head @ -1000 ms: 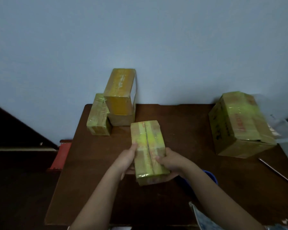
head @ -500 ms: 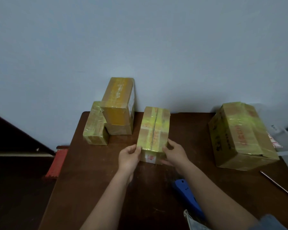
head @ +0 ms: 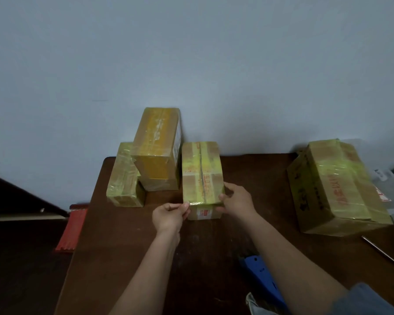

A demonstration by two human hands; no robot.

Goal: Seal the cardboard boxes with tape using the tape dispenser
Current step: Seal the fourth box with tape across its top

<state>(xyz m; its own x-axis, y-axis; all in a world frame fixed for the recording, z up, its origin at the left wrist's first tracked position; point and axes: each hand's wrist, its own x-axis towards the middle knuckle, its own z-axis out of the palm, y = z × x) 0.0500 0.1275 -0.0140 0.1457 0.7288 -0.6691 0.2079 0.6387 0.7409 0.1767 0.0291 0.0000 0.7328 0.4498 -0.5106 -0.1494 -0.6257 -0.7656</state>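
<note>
A person's left hand (head: 170,214) and right hand (head: 237,202) grip a taped cardboard box (head: 201,173) at the table's (head: 127,246) back, beside two stacked boxes (head: 146,155). It appears sealed; next likely needs the blue tape dispenser (head: 258,271) lying near the right forearm.

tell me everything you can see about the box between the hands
The middle box is brown cardboard, oblong, wrapped in glossy yellowish tape with red print along its centre seam. It lies flat on the dark wooden table, beside the stacked boxes. The left hand pinches its near left corner; the right hand holds its near right side.
</note>
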